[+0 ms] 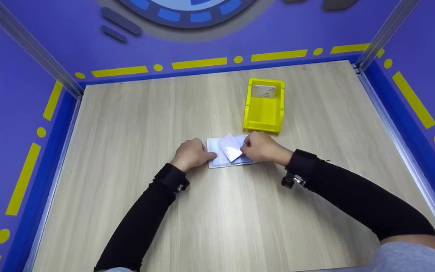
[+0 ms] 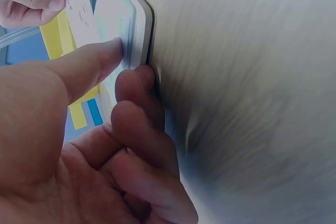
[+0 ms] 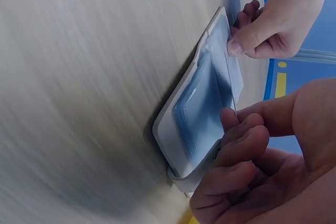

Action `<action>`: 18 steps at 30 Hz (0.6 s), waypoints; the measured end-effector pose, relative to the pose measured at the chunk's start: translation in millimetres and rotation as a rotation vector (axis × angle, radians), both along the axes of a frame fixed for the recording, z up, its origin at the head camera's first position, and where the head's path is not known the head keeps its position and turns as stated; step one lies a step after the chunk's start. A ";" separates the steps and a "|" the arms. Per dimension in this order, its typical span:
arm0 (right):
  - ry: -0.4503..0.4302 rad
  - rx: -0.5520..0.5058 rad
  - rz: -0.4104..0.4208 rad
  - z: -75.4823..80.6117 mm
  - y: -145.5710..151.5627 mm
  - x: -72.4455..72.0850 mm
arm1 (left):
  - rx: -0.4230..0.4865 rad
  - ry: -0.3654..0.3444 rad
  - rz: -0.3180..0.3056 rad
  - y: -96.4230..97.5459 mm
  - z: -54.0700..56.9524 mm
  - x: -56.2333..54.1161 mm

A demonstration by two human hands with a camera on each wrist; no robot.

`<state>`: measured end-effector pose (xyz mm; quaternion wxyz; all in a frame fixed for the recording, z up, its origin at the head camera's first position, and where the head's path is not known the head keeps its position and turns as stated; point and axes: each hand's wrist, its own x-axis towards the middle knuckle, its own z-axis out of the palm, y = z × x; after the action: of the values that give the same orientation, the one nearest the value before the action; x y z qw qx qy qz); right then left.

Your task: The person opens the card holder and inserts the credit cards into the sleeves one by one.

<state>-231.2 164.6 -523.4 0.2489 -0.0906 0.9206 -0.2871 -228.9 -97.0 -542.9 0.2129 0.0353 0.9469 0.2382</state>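
An open card holder point(image 1: 217, 161) with bluish clear plastic sleeves point(image 3: 202, 114) lies on the table in front of the person. At its left end, the left hand point(image 1: 191, 154) grips the edge, thumb on the top sleeve and curled fingers against the rim in the left wrist view. The right hand point(image 1: 261, 146) pinches a pale, shiny card point(image 1: 231, 148) between thumb and fingertips. That card stands tilted over the sleeves; its thin edge shows in the right wrist view. A strap with a snap point(image 3: 195, 178) is partly hidden by the right fingers.
Just beyond the right hand stands a yellow open-front bin point(image 1: 264, 113) with a patterned card point(image 1: 263, 91) leaning on its back wall. Wood-grain tabletop point(image 1: 145, 121) surrounds the holder. Blue panels point(image 1: 21, 94) with yellow marks enclose the table's back and sides.
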 end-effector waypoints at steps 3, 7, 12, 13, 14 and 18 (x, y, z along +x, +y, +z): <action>0.011 0.007 0.020 -1.8 -2.6 0.4 | 0.002 0.005 -0.004 -0.2 0.6 0.5; 0.036 0.016 0.047 -3.6 -6.1 0.8 | 0.008 0.011 -0.011 -1.1 2.7 3.0; 0.072 0.040 0.067 -4.5 -9.4 1.6 | 0.009 0.021 -0.025 -1.5 5.0 4.6; 0.077 0.044 0.070 -4.5 -9.9 1.7 | 0.008 0.022 -0.028 -1.5 5.4 4.8; 0.083 0.046 0.074 -4.9 -10.5 1.8 | 0.006 0.023 -0.030 -1.6 5.9 4.9; 0.087 0.052 0.086 -6.2 -14.4 2.0 | 0.001 0.019 -0.038 -1.7 6.7 4.7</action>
<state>-229.2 150.2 -529.6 0.2229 -0.1362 0.9329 -0.2481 -224.1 -98.7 -536.2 0.2084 0.0557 0.9479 0.2344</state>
